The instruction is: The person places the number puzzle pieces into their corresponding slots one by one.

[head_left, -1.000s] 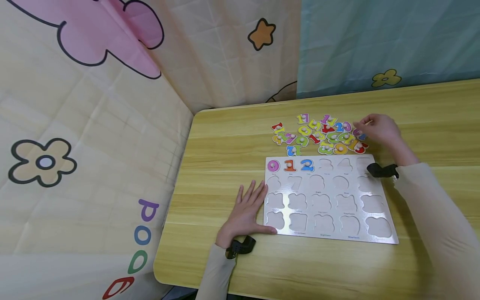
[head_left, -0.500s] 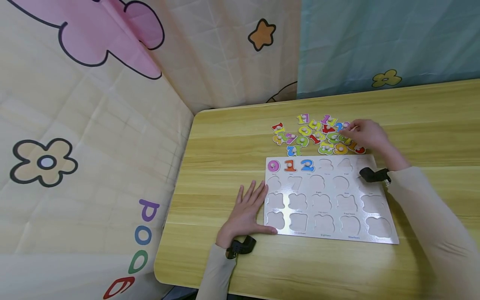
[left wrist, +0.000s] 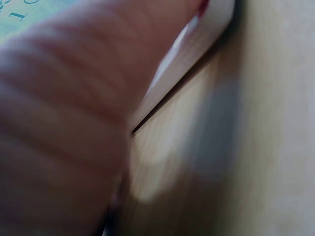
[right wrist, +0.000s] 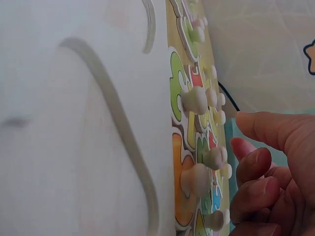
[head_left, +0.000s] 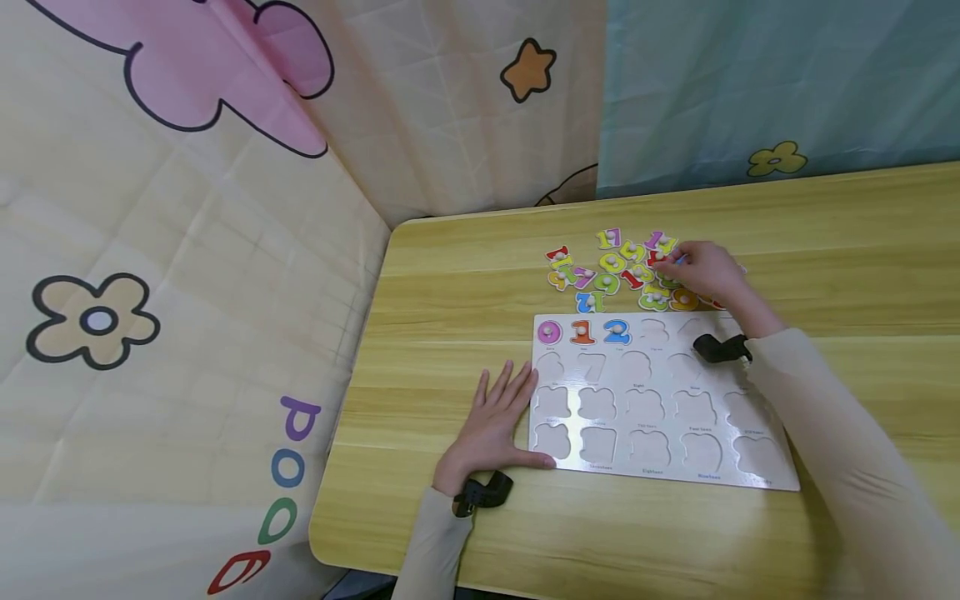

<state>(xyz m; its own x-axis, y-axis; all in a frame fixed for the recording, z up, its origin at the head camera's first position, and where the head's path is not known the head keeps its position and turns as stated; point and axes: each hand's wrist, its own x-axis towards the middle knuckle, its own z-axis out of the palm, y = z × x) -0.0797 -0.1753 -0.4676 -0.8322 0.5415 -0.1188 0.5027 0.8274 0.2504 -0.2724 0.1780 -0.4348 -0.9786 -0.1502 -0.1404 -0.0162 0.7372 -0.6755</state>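
Observation:
My left hand (head_left: 489,425) lies with spread fingers along the left edge of the white number puzzle board (head_left: 660,458), its thumb on the lower left corner. The pieces 0 (head_left: 550,332), 1 (head_left: 582,332) and 2 (head_left: 617,332) sit in the board's top row. Over the right part of the loose number pieces (head_left: 607,284) hovers my right hand (head_left: 705,268), hiding some of them. In the right wrist view its thumb (right wrist: 266,127) stands apart from the loosely bent fingers (right wrist: 256,189), with nothing between them. Knobbed pieces stand just beyond, including a green one (right wrist: 176,86).
The wooden table (head_left: 427,333) ends at a printed curtain (head_left: 465,133) along the back and left. Wrist cameras (head_left: 487,490) are strapped to both wrists. The loose pieces lie in a cluster directly behind the board, some overlapping.
My right hand has moved left over the loose pieces, from their right end toward the middle. My left hand has stayed in place on the board's edge.

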